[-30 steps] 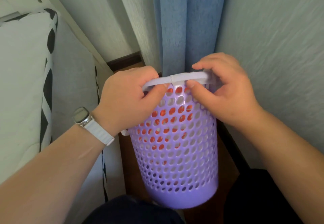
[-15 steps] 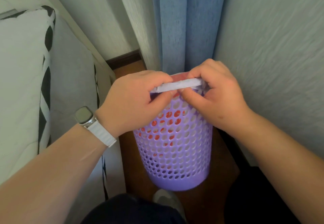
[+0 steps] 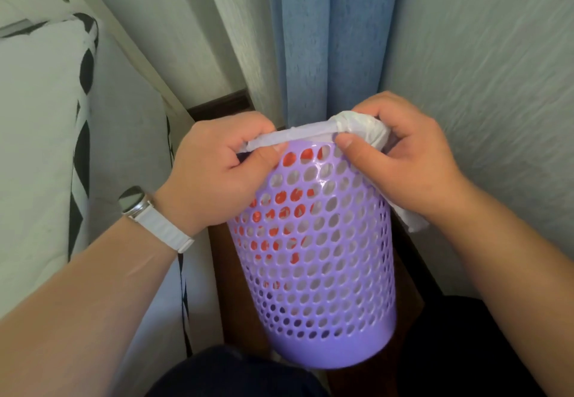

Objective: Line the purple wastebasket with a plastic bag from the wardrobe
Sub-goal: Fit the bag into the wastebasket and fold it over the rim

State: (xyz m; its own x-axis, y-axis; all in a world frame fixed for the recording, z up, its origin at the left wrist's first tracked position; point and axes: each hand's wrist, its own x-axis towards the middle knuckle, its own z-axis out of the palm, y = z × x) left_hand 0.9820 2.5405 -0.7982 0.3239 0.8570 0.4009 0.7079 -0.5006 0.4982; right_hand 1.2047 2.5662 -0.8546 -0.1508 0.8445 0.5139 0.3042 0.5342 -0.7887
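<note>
The purple wastebasket [image 3: 320, 272] with round holes stands on the brown floor, tilted toward me. A white plastic bag [image 3: 310, 132] is stretched in a twisted band across its near rim, and something red shows through the upper holes. My left hand [image 3: 223, 173] pinches the band at the rim's left side. My right hand [image 3: 400, 160] grips a bunched wad of the bag at the right side, with a loose end hanging below the palm. The basket's opening is hidden behind the hands.
A white bed with a black-and-white patterned pillow [image 3: 40, 148] fills the left. A blue curtain [image 3: 329, 39] hangs straight behind the basket. A textured wall [image 3: 484, 70] closes the right side. The gap of brown floor [image 3: 223, 257] is narrow.
My right hand has shifted right along the rim and gathered a wad of bag, so the band is longer. The basket sits nearer and lower in view.
</note>
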